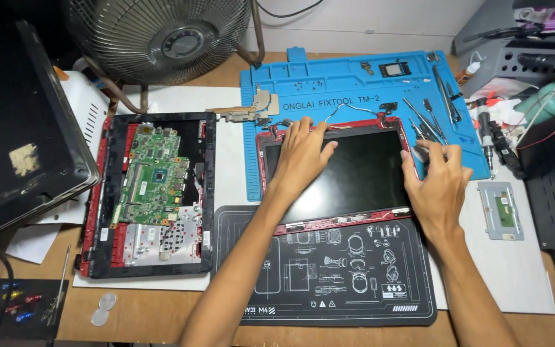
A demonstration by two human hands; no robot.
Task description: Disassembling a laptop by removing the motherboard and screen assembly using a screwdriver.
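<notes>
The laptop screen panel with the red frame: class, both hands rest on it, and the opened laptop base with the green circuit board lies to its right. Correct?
Not quite. The head view shows the opened laptop base to the left of the screen panel, not the right. The left hand and right hand do rest on the panel.

The screen panel (348, 173) is hemmed in closely: tweezers (426, 121) are crowded at its right corner, a hinge bracket (246, 110) lies by its top left. Open room is left on the black mat (329, 276) below it.

Fan (162, 38), motherboard (152, 177), coins (103, 309)
</notes>
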